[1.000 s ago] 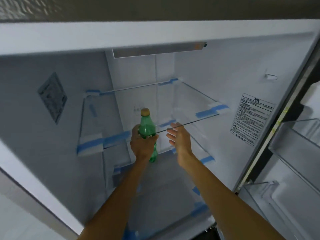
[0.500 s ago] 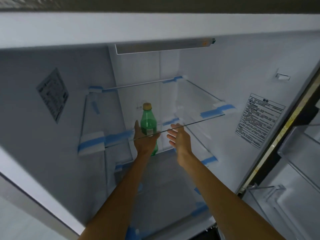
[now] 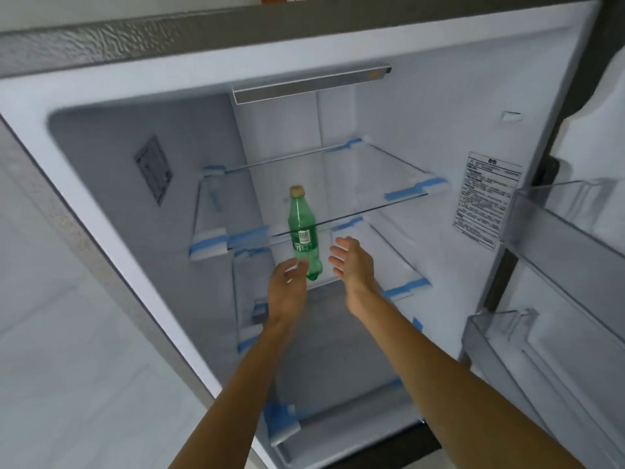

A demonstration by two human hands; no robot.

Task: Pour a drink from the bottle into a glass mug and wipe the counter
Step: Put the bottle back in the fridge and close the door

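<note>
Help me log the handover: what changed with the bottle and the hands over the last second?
The left hand let go of the green bottle and drew back; its open fingers are now at the bottle's base. The bottle stands upright on the fridge's glass shelf. The right hand stayed open beside it, holding nothing.

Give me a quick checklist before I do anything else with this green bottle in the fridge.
1. Bottle upright: the green bottle stands upright on a shelf in the fridge. Ok.
2. Cap on: the tan cap is in place. Ok; tightness cannot tell.
3. Left hand grip: the left hand is open at the bottle's base, fingers not wrapped around it. Not ok for lifting.
4. Right hand free: the right hand is open beside the bottle, holding nothing. Ok.
5. Clearance above: the edge of the glass shelf crosses in front of the bottle. Cannot tell how much room.
6. Mug ready: no mug in view. Cannot tell.
</note>
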